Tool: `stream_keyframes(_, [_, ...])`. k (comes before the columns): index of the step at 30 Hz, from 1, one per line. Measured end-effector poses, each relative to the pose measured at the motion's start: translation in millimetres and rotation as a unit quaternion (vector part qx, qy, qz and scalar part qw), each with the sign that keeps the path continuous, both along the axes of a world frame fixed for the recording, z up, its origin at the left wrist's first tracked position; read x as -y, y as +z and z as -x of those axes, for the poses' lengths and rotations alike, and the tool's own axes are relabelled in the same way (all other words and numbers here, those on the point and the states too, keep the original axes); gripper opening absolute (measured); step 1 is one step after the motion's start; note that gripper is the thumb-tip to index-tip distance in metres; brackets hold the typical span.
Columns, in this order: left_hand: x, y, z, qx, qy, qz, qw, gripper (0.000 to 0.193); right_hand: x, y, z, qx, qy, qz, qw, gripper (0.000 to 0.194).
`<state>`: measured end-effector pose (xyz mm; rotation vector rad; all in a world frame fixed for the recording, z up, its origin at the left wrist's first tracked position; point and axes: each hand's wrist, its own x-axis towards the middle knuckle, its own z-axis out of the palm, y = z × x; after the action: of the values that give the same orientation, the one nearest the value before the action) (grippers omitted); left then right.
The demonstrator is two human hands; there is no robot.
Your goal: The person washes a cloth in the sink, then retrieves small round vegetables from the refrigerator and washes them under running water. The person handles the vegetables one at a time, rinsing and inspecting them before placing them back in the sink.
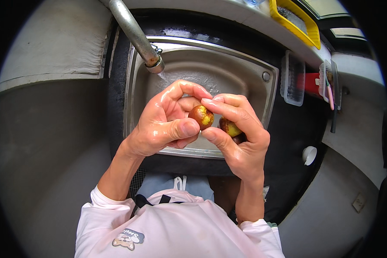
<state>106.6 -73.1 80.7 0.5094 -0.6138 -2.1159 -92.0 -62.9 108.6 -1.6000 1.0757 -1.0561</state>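
My left hand (167, 121), wet, holds a brown and yellow-green jujube (201, 117) between its thumb and fingers. The fingertips of my right hand (242, 135) meet those of the left beside that fruit. In the curl of my right hand's fingers sits another jujube (229, 126), with a darker round fruit partly hidden below it. Both hands are raised over the near part of a stainless steel sink (245, 67). Water runs from the metal faucet (138, 35) into the basin behind my left hand.
Right of the sink, a clear plastic tray (293, 79) lies on the black countertop (285, 129) near a red object (311, 83). A white cup (309, 155) is farther down. On the ledge at top right stands a yellow plastic basket (293, 25).
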Motion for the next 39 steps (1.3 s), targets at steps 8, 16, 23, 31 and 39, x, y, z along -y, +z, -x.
stream_keyframes(8, [-20,10,-4,0.069,0.107,0.107,0.986,0.043,-11,10,-12,-0.054,-0.064,0.231,0.969,0.039])
stream_keyframes(16, [-23,15,-5,0.232,0.186,0.257,0.919,0.044,-18,5,-17,-0.063,-0.07,0.175,0.98,0.029])
stream_keyframes(23, [-22,15,-3,0.393,0.27,0.349,0.807,0.017,-26,-5,-30,0.125,-0.073,-0.101,0.984,0.035])
stream_keyframes(31, [-8,-36,-4,0.394,0.22,0.067,0.89,0.034,-8,-72,-70,0.123,-0.149,-0.237,0.952,0.024])
stream_keyframes(39, [23,-92,-29,0.181,0.076,-0.131,0.972,0.035,25,-125,-106,0.018,-0.179,-0.106,0.978,0.022])
